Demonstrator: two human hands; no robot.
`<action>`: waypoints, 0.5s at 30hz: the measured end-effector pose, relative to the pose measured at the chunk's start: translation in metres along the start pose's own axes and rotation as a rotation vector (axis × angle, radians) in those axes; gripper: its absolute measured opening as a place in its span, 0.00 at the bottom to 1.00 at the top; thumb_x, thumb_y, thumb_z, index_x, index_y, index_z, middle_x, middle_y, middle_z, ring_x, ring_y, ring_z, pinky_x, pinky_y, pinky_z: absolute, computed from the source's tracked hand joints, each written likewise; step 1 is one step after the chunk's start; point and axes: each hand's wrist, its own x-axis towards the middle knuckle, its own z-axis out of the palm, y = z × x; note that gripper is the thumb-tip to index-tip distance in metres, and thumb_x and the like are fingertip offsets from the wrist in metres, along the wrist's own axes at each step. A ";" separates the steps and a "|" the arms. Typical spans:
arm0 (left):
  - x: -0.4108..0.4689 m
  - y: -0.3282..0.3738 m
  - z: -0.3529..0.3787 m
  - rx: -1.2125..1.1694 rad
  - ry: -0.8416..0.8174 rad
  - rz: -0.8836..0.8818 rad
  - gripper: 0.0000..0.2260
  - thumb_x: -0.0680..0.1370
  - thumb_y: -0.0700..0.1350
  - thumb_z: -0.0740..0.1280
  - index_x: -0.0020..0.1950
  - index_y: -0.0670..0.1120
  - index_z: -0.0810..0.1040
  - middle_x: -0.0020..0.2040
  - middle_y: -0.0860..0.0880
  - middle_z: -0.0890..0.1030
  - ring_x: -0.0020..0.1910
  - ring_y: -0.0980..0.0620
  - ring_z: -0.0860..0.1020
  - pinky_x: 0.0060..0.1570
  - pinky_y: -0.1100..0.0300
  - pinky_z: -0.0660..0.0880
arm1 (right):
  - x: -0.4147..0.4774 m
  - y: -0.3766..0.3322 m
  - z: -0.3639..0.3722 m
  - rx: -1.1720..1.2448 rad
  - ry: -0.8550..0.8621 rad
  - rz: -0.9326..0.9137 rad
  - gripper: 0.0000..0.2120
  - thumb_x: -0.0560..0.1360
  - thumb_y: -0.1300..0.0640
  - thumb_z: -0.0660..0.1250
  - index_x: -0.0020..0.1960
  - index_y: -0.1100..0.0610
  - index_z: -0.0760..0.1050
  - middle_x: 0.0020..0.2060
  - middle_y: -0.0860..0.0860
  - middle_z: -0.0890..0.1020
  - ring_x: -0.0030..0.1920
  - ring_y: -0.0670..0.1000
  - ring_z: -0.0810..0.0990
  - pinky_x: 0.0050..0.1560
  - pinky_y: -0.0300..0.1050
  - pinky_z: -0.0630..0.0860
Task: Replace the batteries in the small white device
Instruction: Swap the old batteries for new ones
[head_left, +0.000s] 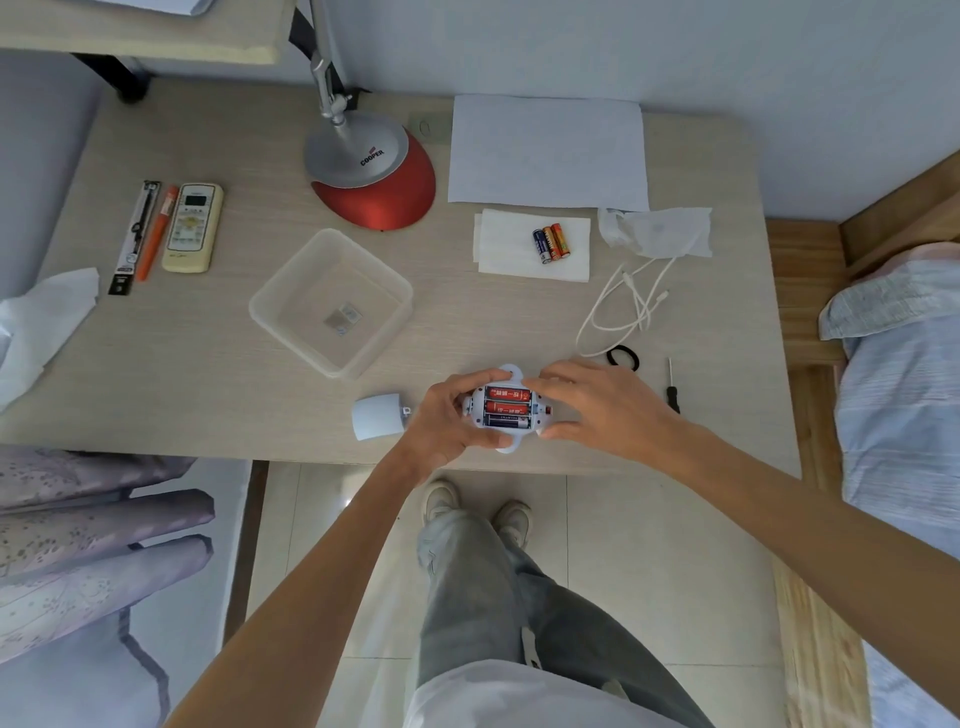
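Gripping the white device (511, 372) by its left end with the left hand (447, 423), fingers and thumb curled round it. Pinching its right end with the right hand (602, 410), forefinger on the far edge, thumb on the near edge. Held at the near edge of the bench (208, 374), back open and facing up, with three fitted batteries (508, 395) inside: two red, one dark. Just left of the left hand, on the bench, a white cover (378, 417). Farther back, three loose batteries (551, 243) together on a paper napkin (519, 260). To the right, a small screwdriver (673, 387), apart from the hands.
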 end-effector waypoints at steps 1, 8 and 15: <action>0.000 0.000 0.000 0.001 -0.003 -0.001 0.37 0.64 0.30 0.85 0.70 0.50 0.83 0.63 0.51 0.83 0.62 0.53 0.84 0.57 0.55 0.84 | 0.000 0.000 -0.003 -0.022 -0.016 -0.016 0.34 0.75 0.39 0.78 0.77 0.51 0.76 0.66 0.50 0.83 0.64 0.53 0.82 0.56 0.52 0.84; 0.001 0.000 -0.001 0.021 0.009 -0.013 0.35 0.65 0.33 0.86 0.66 0.58 0.83 0.66 0.47 0.81 0.63 0.51 0.83 0.60 0.55 0.84 | -0.003 0.005 -0.019 -0.193 -0.061 -0.156 0.34 0.76 0.38 0.76 0.76 0.50 0.70 0.66 0.51 0.79 0.60 0.54 0.82 0.46 0.54 0.85; 0.003 -0.001 -0.001 0.040 0.009 -0.028 0.35 0.65 0.32 0.85 0.66 0.57 0.83 0.66 0.47 0.81 0.61 0.53 0.83 0.62 0.51 0.84 | 0.002 -0.004 -0.030 -0.300 -0.137 -0.278 0.32 0.78 0.42 0.75 0.79 0.45 0.69 0.69 0.55 0.77 0.57 0.55 0.81 0.45 0.49 0.83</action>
